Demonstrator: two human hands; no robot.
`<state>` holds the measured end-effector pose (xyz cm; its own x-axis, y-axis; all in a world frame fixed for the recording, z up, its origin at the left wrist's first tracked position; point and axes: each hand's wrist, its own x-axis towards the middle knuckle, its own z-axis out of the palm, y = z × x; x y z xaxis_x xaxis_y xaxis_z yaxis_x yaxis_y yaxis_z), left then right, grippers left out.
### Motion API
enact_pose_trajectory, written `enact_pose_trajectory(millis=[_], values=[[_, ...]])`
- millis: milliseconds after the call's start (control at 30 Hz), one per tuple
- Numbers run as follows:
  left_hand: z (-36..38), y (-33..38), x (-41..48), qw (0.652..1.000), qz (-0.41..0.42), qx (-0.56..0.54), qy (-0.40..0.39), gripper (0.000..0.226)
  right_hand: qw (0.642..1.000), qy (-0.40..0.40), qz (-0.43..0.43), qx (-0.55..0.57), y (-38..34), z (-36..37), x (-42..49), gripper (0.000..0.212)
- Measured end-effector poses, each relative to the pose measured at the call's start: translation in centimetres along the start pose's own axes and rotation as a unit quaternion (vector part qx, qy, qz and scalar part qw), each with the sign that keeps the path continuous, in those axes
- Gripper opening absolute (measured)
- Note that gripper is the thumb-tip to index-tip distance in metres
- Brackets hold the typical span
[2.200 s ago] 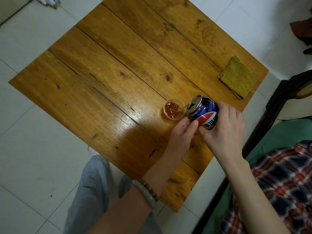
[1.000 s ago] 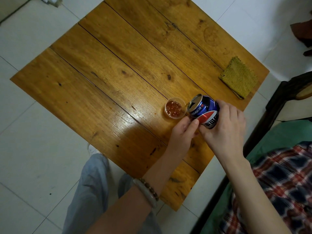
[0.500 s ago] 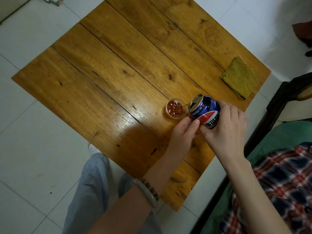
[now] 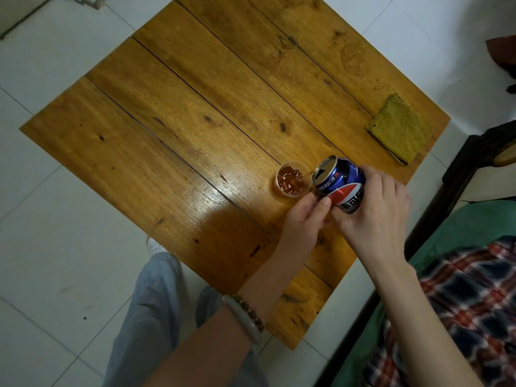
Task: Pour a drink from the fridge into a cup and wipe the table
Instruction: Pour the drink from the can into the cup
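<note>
A blue Pepsi can (image 4: 342, 183) is tipped toward the left over a small clear cup (image 4: 292, 181) that stands on the wooden table (image 4: 181, 121). A thin stream runs from the can's mouth into the cup, which holds brown fizzy drink. My right hand (image 4: 374, 216) wraps the can's lower body from the right. My left hand (image 4: 304, 219) has its fingertips on the can's near side, just below the cup. A yellow-green cloth (image 4: 398, 128) lies flat near the table's right corner.
White tiled floor surrounds the table. A dark wooden chair frame (image 4: 458, 174) stands off the table's right edge. My grey trouser legs (image 4: 150, 311) are at the near side, a green and plaid fabric (image 4: 460, 303) at the lower right.
The drink in the cup has risen while the can stays tipped over it. Both hands hold almost the same places.
</note>
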<state>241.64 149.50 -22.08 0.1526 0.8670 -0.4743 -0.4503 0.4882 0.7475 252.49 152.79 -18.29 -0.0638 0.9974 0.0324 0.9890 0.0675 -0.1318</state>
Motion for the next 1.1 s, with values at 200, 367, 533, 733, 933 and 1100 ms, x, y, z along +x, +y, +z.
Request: enact_pose_trajectory(millis=[200, 367, 533, 733, 933, 1100], values=[[0.06, 0.09, -0.08, 1.000, 0.001, -0.003, -0.003, 0.030, 1.000, 0.011, -0.004, -0.005, -0.16, -0.08, 0.02, 0.070], [0.03, 0.14, -0.16, 1.000, 0.000, -0.001, -0.002, 0.027, 1.000, 0.009, -0.006, -0.009, -0.05, 0.01, -0.07, 0.071], [-0.01, 0.12, -0.08, 1.000, 0.001, 0.002, -0.001, 0.031, 1.000, 0.008, -0.004, -0.008, -0.11, -0.04, -0.01, 0.071], [-0.02, 0.05, -0.05, 1.000, -0.001, 0.000, -0.001, 0.031, 1.000, 0.006, -0.002, -0.006, -0.22, -0.20, -0.05, 0.072], [0.00, 0.17, -0.10, 1.000, 0.009, -0.014, -0.007, 0.029, 1.000, 0.007, -0.001, -0.002, -0.29, -0.31, -0.03, 0.071], [-0.09, 0.12, -0.09, 1.000, 0.014, -0.006, -0.007, 0.030, 1.000, 0.014, -0.003, 0.001, -0.42, -0.34, 0.01, 0.070]])
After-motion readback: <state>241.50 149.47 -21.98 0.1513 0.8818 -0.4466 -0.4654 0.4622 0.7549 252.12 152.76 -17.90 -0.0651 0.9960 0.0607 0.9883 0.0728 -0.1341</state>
